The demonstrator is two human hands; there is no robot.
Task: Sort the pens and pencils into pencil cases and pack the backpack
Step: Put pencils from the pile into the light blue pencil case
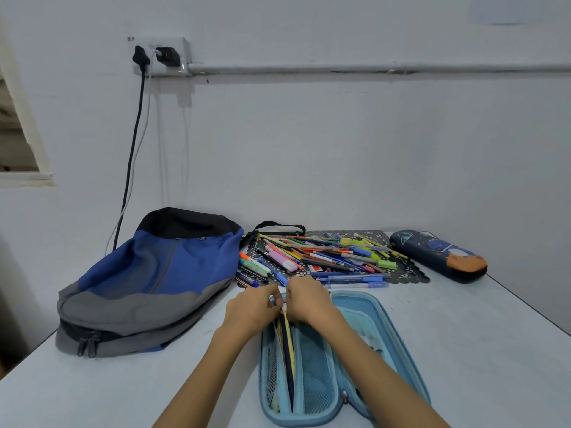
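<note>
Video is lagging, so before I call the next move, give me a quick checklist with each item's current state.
1. Light blue case open flat: ok.
2. Pencils seated in its left half: cannot tell; hands cover their far ends.
3. Left hand and right hand free: not ok, both hold the pencils.
4. Pile on the mat sorted: not ok.
5. Dark blue case open: not ok, shut.
6. Backpack unzipped: cannot tell.
</note>
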